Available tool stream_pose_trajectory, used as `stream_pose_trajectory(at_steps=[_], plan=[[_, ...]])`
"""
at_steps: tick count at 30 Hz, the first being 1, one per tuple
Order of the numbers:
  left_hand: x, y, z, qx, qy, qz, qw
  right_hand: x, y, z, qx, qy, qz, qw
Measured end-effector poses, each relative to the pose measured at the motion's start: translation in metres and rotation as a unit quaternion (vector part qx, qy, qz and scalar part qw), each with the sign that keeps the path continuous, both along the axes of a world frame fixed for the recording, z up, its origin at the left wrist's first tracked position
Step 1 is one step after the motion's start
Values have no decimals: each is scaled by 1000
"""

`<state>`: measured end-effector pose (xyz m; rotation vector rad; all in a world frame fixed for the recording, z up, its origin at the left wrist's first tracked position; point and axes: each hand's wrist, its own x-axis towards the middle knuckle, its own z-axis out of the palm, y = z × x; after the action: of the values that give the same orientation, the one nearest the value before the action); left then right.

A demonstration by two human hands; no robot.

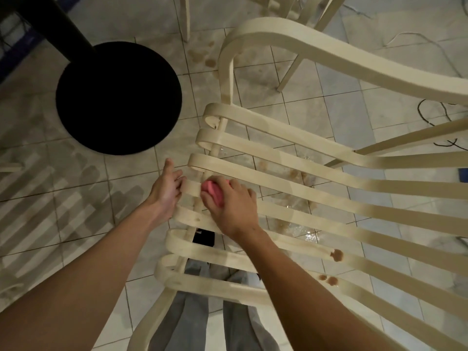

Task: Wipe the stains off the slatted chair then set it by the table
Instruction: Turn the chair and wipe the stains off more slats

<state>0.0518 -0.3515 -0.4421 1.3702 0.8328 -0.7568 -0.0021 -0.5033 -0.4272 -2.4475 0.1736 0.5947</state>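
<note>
Right grip [231,206] squeezes pink cloth [212,192], left grip [164,191] holds front edge of chair [354,60] beside open tile [114,178]

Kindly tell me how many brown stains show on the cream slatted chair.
2: upper stain on the second-nearest slat, lower stain on the nearest; others may be hidden.

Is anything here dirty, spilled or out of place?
Yes. Brown stains sit on two near slats of the slatted chair, not yet wiped. More brown spots and shiny wet patches mark the tiled floor beneath it. The right hand grips a pink cloth on a slat farther up.
</note>
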Motion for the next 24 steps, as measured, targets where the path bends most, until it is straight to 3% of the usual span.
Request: stream_pose_trajectory(at_steps=[8,12,16,19,24], plan=[[-3,-29,8,202,-61,-81,974,-61,-147,-6,-83,55,-38,994],[-5,-54,19,271,-179,-98,941,-74,-199,3,-156,133,-37,978],[-9,-80,26,341,-325,-239,849,-79,-225,11,-199,178,-34,963],[-14,-102,26,345,-415,-385,748,-82,-228,7,-196,152,-43,968],[-18,-129,12,338,-370,-588,635,-89,-233,12,-37,71,-160,984]])
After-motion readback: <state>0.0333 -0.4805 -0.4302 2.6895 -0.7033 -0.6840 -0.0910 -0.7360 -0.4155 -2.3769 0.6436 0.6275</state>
